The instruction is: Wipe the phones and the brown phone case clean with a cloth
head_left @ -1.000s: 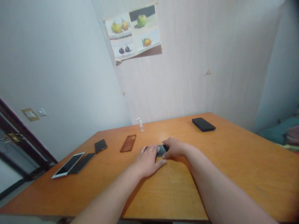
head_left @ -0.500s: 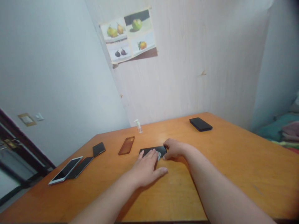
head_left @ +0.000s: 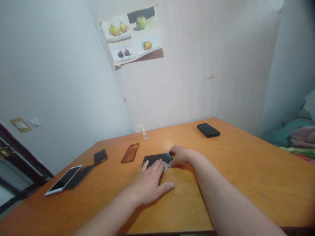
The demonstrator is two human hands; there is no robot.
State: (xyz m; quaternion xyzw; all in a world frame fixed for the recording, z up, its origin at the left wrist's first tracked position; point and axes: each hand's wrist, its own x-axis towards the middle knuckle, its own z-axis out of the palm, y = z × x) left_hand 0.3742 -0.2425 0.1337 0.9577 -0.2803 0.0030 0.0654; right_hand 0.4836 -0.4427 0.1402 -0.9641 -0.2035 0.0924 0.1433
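Note:
A flat black phone (head_left: 155,158) lies on the wooden table in front of me. My right hand (head_left: 180,155) grips its right end between thumb and fingers. My left hand (head_left: 151,183) lies palm down over the phone's near part, fingers stretched out and thumb spread to the right. Under the left fingertips a bit of pale, thin cloth or wipe (head_left: 165,167) shows at the side; the rest of it is covered by the hand. The phone's near left part is hidden by the left fingers.
On the table (head_left: 236,177) lie a brown translucent phone case (head_left: 130,153), a small dark phone (head_left: 100,157), a white-framed tablet (head_left: 63,181), a dark slab (head_left: 80,177) beside it and a black device (head_left: 208,130) far right. A small clear pump bottle (head_left: 143,132) stands near the wall.
The view has shifted slightly, so everything sits a little further left. My left fingers have moved slightly nearer to me on the phone; the right hand still grips its end.

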